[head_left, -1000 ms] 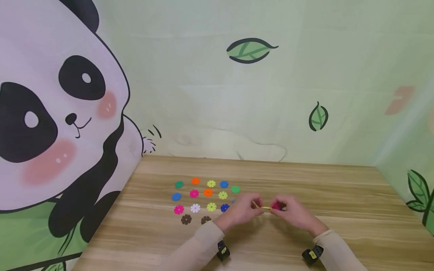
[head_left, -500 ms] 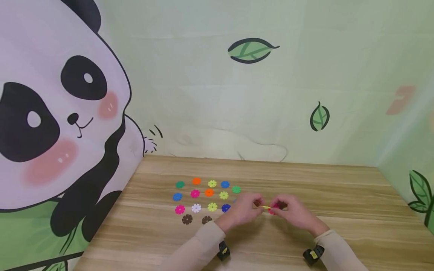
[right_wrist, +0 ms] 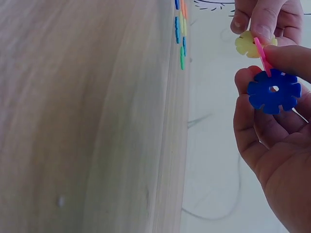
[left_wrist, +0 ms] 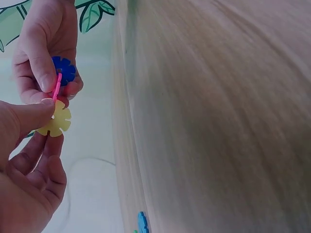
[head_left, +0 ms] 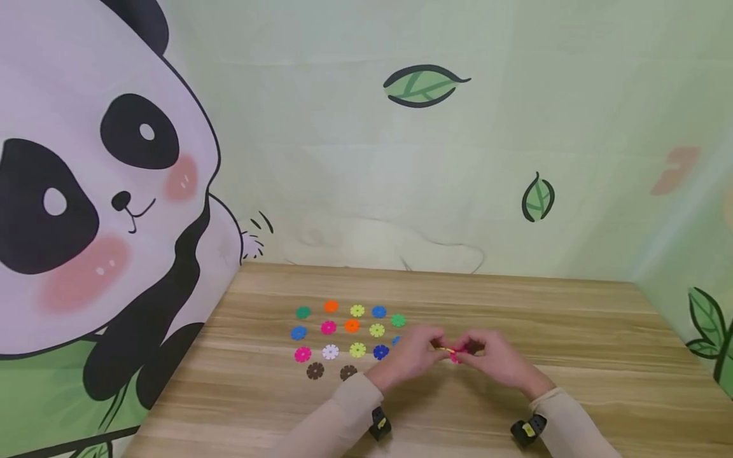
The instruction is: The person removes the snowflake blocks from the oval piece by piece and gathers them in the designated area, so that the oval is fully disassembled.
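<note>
My left hand [head_left: 409, 353] pinches a yellow notched plastic building disc [left_wrist: 62, 120] between thumb and fingers. Facing it, my right hand [head_left: 498, 359] holds a pink disc [right_wrist: 261, 53] that is joined to a dark blue disc [right_wrist: 262, 94]. In both wrist views the pink disc appears edge-on, meeting the yellow one at an angle; how deep their slots engage is hidden by the thumbs. The fingertips of both hands nearly meet, and the three discs are held above the table. In the head view the fingers cover most of the blue disc.
Loose notched discs lie in rough rows on the wooden table [head_left: 572, 331], left of the hands, among them an orange disc [head_left: 352, 326], a white disc [head_left: 330, 352] and a brown disc [head_left: 315, 371]. A panda-printed backdrop [head_left: 321, 159] stands behind the table.
The yellow disc and the pink disc have come closer together, and the hands have drawn slightly nearer. The pink disc has turned and shows lower between the fingers. The loose discs stay put.
</note>
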A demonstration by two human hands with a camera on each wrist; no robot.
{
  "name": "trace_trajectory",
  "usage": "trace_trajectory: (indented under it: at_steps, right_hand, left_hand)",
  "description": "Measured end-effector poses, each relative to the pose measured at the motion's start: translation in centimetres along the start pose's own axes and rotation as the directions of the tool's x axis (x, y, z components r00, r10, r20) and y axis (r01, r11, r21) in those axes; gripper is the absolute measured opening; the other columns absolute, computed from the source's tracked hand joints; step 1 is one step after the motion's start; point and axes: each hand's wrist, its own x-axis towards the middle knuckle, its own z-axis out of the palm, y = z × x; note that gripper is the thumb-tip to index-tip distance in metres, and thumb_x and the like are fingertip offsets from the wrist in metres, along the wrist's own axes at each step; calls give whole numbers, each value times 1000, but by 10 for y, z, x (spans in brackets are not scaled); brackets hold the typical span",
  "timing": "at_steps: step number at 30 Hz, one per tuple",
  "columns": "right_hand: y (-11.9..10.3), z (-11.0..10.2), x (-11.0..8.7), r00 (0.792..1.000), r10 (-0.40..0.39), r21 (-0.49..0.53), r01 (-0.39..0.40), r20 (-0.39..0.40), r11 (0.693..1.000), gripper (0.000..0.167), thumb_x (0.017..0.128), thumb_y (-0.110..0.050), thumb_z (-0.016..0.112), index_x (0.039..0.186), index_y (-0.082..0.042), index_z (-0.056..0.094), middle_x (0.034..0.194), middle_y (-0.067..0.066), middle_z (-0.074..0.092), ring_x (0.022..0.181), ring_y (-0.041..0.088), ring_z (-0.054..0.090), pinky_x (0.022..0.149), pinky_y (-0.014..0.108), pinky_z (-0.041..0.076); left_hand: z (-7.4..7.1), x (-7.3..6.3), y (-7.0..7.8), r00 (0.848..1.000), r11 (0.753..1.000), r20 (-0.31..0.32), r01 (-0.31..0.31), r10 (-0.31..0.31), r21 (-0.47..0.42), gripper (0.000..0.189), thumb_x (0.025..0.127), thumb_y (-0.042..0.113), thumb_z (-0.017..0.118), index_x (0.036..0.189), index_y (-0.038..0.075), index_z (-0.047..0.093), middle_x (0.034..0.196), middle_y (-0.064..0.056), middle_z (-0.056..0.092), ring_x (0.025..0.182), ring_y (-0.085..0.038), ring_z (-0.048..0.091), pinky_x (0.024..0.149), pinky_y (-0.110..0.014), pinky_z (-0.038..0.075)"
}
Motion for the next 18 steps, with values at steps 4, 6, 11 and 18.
trace_trajectory:
  at_steps: [4,6,11,18]
  right_hand:
    - [1,0,1,1000,0,11,0,-1,1000,5,85,-14,71,88,-15,68,84,-7,65,78,11,60,71,30,51]
    - [2,0,1,1000,-3,11,3,-4,1000,4,85,-15,71,87,-14,68,84,-7,66,78,11,60,71,30,51]
    - [5,1,2,1000,-8,8,8,-4,1000,3,85,-15,71,87,-14,69,84,-7,66,78,11,61,72,29,51]
    - [6,2,3,999,-30,17,30,-14,999,6,85,-9,70,86,-15,69,84,-5,67,78,11,61,71,30,51]
  left_hand:
    - [1,1,-3,1000,1000,-7,-23,23,14,7,83,12,72,84,16,66,82,12,63,76,2,54,64,-13,45]
    - [1,1,-4,999,999,-14,-37,38,21,7,83,12,73,84,16,67,82,11,63,76,2,55,64,-12,45]
    - [2,1,-7,998,998,-34,-55,56,42,7,82,13,74,83,15,68,81,11,64,75,3,55,65,-12,45]
    - [1,-2,-4,994,985,-51,-85,94,150,15,84,14,73,74,15,61,74,11,60,63,1,48,53,-12,40]
